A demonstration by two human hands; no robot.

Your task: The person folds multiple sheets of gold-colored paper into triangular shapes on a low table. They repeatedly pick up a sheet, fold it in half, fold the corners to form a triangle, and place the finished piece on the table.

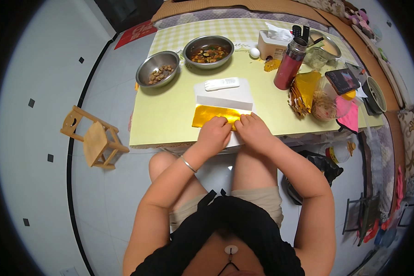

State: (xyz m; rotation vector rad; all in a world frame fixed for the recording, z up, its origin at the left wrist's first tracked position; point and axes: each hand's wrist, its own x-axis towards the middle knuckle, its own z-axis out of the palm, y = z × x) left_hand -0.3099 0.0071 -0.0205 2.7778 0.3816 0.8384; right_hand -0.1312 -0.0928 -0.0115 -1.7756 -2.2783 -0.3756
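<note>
A shiny gold foil sheet (211, 115) lies near the table's front edge, on top of white paper (225, 100). My left hand (213, 134) is closed on its near edge, with the fingers curled over the foil. Close beside it, my right hand (252, 132) pinches the same edge, its fingertips pressed down on the foil. The fingertips of both hands almost meet. Part of the foil and the paper under it is hidden by my hands. Just beyond the foil, a white oblong object (222, 83) rests on the white paper.
Two metal bowls with food, one of shells or nuts (157, 60) and one with broth (209, 40), stand at the far left. Rightward are a tissue box (270, 46), a red thermos (290, 64), stacked gold foil (308, 85), a plastic jar (325, 108) and a phone (342, 82). A wooden chair (96, 140) stands left.
</note>
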